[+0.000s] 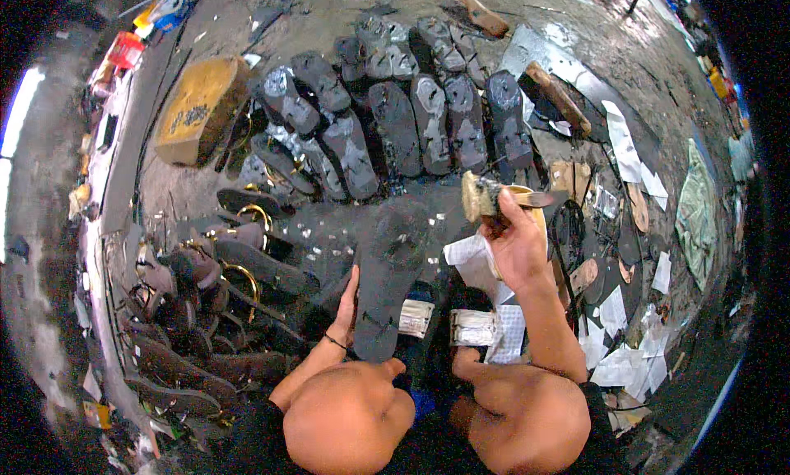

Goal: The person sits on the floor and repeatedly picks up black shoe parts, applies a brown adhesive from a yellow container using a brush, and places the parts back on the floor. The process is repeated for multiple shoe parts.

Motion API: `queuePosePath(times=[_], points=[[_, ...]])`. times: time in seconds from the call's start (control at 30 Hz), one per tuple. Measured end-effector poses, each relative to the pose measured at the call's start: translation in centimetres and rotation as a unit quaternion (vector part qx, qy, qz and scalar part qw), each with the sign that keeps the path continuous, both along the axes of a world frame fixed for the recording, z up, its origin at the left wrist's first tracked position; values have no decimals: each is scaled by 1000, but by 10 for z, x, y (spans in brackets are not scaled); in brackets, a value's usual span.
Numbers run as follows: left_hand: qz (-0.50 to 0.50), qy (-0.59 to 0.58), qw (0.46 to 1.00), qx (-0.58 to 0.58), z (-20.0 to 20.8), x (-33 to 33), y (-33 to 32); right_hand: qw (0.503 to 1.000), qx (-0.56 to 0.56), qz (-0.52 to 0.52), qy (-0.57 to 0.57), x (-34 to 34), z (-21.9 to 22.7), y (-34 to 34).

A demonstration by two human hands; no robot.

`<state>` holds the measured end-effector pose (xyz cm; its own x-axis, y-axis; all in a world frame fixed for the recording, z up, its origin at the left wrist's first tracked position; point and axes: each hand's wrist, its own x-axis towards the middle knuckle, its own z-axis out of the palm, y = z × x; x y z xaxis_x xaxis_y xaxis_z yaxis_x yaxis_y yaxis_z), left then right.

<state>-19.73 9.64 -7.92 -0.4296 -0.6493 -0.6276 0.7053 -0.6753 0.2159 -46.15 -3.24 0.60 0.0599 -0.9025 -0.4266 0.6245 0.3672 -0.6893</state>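
Where a pale ledge [88,269] runs down the far side: a red container [125,49] sits near its upper end.
Sandal heap: dark sandals [185,364] lie piled and overlapping, curved gold-coloured pieces [256,289] showing among them.
Brown block: a thick yellowish-brown block [197,113] rests above the heap, with dark marks on its face.
Left hand [346,306]: fingers extended along the left edge of the dark sole, touching it; the thumb is hidden, so I cannot tell how far this grip closes.
Dark sole [377,298]: long and dark grey, between the knees and the rows beyond.
Sole rows: more dark soles [397,134] lie side by side farther off, several with shiny grey patches.
Brush [481,199]: pale yellowish bristles toward the left, raised right of the dark sole and apart from it.
Right hand [522,240]: grip narrow, thumb and fingers holding the brush.
Right side: white paper pieces [629,368] lie scattered, a greenish cloth [698,220] farther out.
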Motion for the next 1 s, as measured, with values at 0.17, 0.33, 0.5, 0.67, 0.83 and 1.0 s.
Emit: queuePosePath(times=[0.17, 0.33, 0.5, 0.67, 0.83, 1.0], points=[[5, 124, 992, -2, 37, -17, 8, 995, 45, 86, -17, 26, 0, 10], [97, -121, 983, -100, 54, -39, -83, 961, -123, 118, 220, 53, -9, 8], [169, -106, 969, -146, 87, -56, -119, 833, -293, 64, 466, 43, 6, -2], [84, -19, 974, -210, 51, -39, -120, 855, -361, 97, 358, 67, 23, 7], [167, -75, 976, -117, 74, -61, -120, 922, -248, 61, 291, 48, 8, -26], [205, -81, 969, -112, 82, -52, -122, 863, -269, 94, 418, 41, 3, 1]])
